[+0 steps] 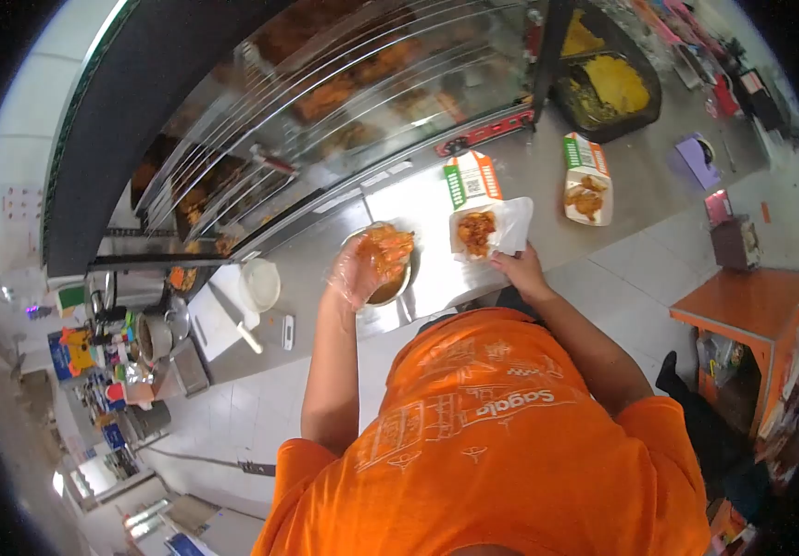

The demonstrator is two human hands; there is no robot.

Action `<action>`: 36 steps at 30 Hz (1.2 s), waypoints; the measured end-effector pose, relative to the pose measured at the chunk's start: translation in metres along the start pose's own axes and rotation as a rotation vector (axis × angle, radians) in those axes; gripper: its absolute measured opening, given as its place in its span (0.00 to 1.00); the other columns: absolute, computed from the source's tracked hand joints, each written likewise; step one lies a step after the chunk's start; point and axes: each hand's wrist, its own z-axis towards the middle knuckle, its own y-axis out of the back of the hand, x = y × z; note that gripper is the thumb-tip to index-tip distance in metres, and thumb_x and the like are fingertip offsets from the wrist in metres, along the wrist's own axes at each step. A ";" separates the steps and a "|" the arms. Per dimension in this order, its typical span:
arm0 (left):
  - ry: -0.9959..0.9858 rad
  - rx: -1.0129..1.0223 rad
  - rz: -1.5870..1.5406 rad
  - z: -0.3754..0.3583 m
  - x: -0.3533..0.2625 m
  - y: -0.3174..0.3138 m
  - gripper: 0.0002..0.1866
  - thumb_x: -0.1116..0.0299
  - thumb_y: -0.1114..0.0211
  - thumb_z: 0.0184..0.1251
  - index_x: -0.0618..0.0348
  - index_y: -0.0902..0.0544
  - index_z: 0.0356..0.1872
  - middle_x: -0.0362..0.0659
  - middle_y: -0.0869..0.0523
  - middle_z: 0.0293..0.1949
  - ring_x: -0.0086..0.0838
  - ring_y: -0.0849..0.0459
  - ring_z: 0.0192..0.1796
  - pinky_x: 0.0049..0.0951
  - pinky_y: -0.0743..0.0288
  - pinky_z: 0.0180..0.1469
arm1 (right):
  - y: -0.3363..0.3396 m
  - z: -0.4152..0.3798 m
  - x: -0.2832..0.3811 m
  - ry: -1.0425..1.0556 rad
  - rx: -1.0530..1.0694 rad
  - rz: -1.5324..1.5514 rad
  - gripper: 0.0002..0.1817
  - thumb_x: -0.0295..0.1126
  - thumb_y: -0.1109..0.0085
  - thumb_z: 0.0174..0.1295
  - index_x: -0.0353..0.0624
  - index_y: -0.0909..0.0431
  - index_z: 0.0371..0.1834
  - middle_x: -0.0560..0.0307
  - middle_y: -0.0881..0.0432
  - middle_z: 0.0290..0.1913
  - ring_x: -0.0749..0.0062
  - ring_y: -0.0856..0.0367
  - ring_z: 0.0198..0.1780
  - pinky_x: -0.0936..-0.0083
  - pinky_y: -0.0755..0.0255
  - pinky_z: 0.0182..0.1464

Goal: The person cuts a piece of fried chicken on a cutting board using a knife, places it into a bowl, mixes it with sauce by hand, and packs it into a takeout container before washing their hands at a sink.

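My left hand (pixel 358 271), in a clear plastic glove, is closed on a sauce-coated piece of fried chicken (pixel 391 246). It holds the piece above a round metal bowl (pixel 406 285) with brown sauce inside. To the right, an open cardboard food box (pixel 473 183) with a white paper liner (pixel 514 221) contains fried chicken (pixel 475 233). My right hand (pixel 522 272) grips the near right corner of that box between thumb and fingers. Farther right stands a second open food box (pixel 586 153), also with chicken pieces (pixel 585 198) in it.
A glass display case (pixel 353 120) with fried food runs along the counter's back. Left of the bowl lie a knife (pixel 232 320) on a white cutting board (pixel 203 320), a white tub (pixel 259 284) and a small white device (pixel 288 332). A black tray (pixel 603 93) holds yellow food at right.
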 end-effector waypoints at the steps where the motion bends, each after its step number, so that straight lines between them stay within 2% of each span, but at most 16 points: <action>1: -0.008 -0.019 0.000 0.005 0.004 0.032 0.22 0.59 0.47 0.76 0.64 0.25 0.60 0.52 0.18 0.58 0.39 0.18 0.57 0.34 0.22 0.55 | -0.004 -0.002 0.005 -0.009 0.017 0.007 0.26 0.26 0.36 0.61 0.34 0.32 0.62 0.54 0.19 0.50 0.70 0.18 0.46 0.75 0.23 0.48; 5: 0.025 -0.427 0.388 0.023 0.023 0.107 0.22 0.54 0.54 0.79 0.58 0.23 0.59 0.50 0.17 0.56 0.39 0.18 0.57 0.38 0.24 0.58 | -0.001 -0.011 0.002 -0.153 -0.120 -0.207 0.17 0.27 0.35 0.63 0.38 0.29 0.52 0.58 0.20 0.36 0.79 0.24 0.30 0.82 0.28 0.31; 7: -0.122 -0.534 1.098 0.032 0.033 0.111 0.23 0.52 0.50 0.77 0.59 0.21 0.56 0.52 0.17 0.54 0.40 0.17 0.54 0.39 0.26 0.58 | -0.006 -0.021 0.001 -0.694 0.115 -0.174 0.17 0.32 0.35 0.64 0.37 0.29 0.51 0.56 0.19 0.36 0.78 0.24 0.30 0.82 0.27 0.30; 8: -0.273 -0.507 1.592 0.042 0.043 0.121 0.19 0.57 0.47 0.72 0.59 0.17 0.50 0.55 0.16 0.52 0.41 0.17 0.53 0.39 0.26 0.56 | -0.016 -0.019 -0.004 -0.604 0.318 -0.369 0.18 0.34 0.36 0.66 0.37 0.29 0.51 0.54 0.19 0.36 0.77 0.21 0.30 0.81 0.26 0.30; 9: -0.272 -0.507 1.587 0.044 0.042 0.106 0.19 0.57 0.47 0.72 0.59 0.17 0.50 0.55 0.16 0.52 0.41 0.17 0.53 0.39 0.26 0.56 | -0.032 -0.016 -0.010 -0.505 0.520 -0.559 0.18 0.36 0.37 0.67 0.36 0.29 0.51 0.53 0.19 0.36 0.75 0.19 0.31 0.80 0.24 0.29; 11: -0.005 -0.290 2.330 0.046 0.030 0.063 0.16 0.62 0.45 0.65 0.60 0.13 0.43 0.56 0.14 0.48 0.43 0.17 0.54 0.40 0.25 0.52 | -0.078 -0.010 -0.011 -0.295 0.624 -0.647 0.21 0.40 0.38 0.68 0.34 0.30 0.51 0.50 0.19 0.36 0.70 0.15 0.32 0.77 0.20 0.29; 12: -0.103 -0.240 2.459 0.059 0.041 0.081 0.14 0.66 0.45 0.60 0.61 0.12 0.37 0.55 0.13 0.45 0.42 0.18 0.55 0.42 0.25 0.50 | -0.103 -0.008 -0.007 -0.340 0.559 -0.606 0.21 0.40 0.38 0.68 0.33 0.31 0.51 0.50 0.19 0.36 0.69 0.14 0.31 0.75 0.19 0.29; 17: -0.397 -0.303 2.261 0.075 0.058 0.129 0.17 0.63 0.47 0.65 0.65 0.14 0.37 0.55 0.14 0.46 0.42 0.20 0.55 0.41 0.29 0.56 | -0.171 0.016 -0.024 -0.368 0.496 -0.483 0.20 0.35 0.41 0.70 0.29 0.36 0.53 0.41 0.18 0.40 0.63 0.12 0.30 0.72 0.14 0.31; 20: -0.864 -0.078 2.029 0.072 0.056 0.141 0.17 0.62 0.48 0.65 0.58 0.12 0.40 0.53 0.14 0.47 0.42 0.20 0.57 0.39 0.33 0.61 | -0.174 0.013 -0.035 -0.381 0.505 -0.419 0.14 0.26 0.46 0.71 0.28 0.37 0.50 0.40 0.19 0.39 0.56 0.10 0.34 0.70 0.13 0.31; 24: -0.353 -0.302 2.677 0.048 0.050 0.111 0.18 0.58 0.44 0.64 0.51 0.10 0.46 0.44 0.12 0.51 0.33 0.21 0.63 0.37 0.34 0.59 | -0.168 0.004 -0.029 -0.407 0.327 -0.301 0.10 0.26 0.44 0.70 0.30 0.34 0.42 0.42 0.19 0.39 0.54 0.10 0.33 0.70 0.13 0.29; 25: -0.344 -0.302 2.673 0.050 0.052 0.103 0.18 0.58 0.44 0.64 0.51 0.10 0.46 0.44 0.12 0.51 0.33 0.21 0.63 0.37 0.34 0.59 | -0.171 0.001 -0.028 -0.414 0.330 -0.303 0.10 0.26 0.44 0.70 0.30 0.34 0.42 0.42 0.19 0.39 0.54 0.10 0.33 0.70 0.13 0.29; 27: 0.155 -0.248 2.503 0.052 0.047 0.075 0.18 0.57 0.42 0.62 0.50 0.10 0.45 0.47 0.12 0.51 0.33 0.22 0.64 0.35 0.36 0.61 | -0.174 0.001 -0.035 -0.232 0.392 -0.502 0.10 0.26 0.44 0.70 0.32 0.35 0.40 0.44 0.19 0.36 0.55 0.10 0.34 0.71 0.14 0.28; 29: 0.089 -0.276 2.486 0.058 0.058 0.093 0.20 0.56 0.42 0.62 0.54 0.11 0.47 0.50 0.14 0.54 0.37 0.22 0.63 0.41 0.37 0.65 | -0.178 0.010 -0.049 -0.206 0.398 -0.484 0.10 0.25 0.44 0.70 0.32 0.35 0.38 0.45 0.19 0.34 0.56 0.10 0.33 0.72 0.15 0.27; 31: -0.526 -0.289 2.326 0.073 0.083 0.141 0.22 0.56 0.44 0.64 0.59 0.14 0.50 0.51 0.15 0.56 0.42 0.22 0.63 0.46 0.37 0.67 | -0.179 0.017 -0.059 -0.201 0.380 -0.411 0.09 0.25 0.45 0.70 0.33 0.36 0.38 0.45 0.19 0.34 0.56 0.10 0.33 0.73 0.15 0.27; 32: -0.300 -0.171 2.150 0.065 0.069 0.121 0.22 0.58 0.46 0.66 0.62 0.16 0.51 0.54 0.16 0.54 0.47 0.24 0.63 0.49 0.36 0.67 | -0.178 0.018 -0.058 -0.200 0.378 -0.410 0.09 0.25 0.45 0.70 0.33 0.36 0.38 0.45 0.19 0.34 0.56 0.10 0.33 0.73 0.15 0.27; 36: -0.304 -0.024 2.088 0.055 0.054 0.114 0.21 0.58 0.44 0.65 0.63 0.16 0.48 0.59 0.16 0.50 0.51 0.20 0.57 0.45 0.27 0.60 | -0.177 0.015 -0.050 -0.232 0.411 -0.402 0.09 0.24 0.45 0.71 0.34 0.37 0.37 0.44 0.20 0.35 0.57 0.10 0.32 0.72 0.14 0.28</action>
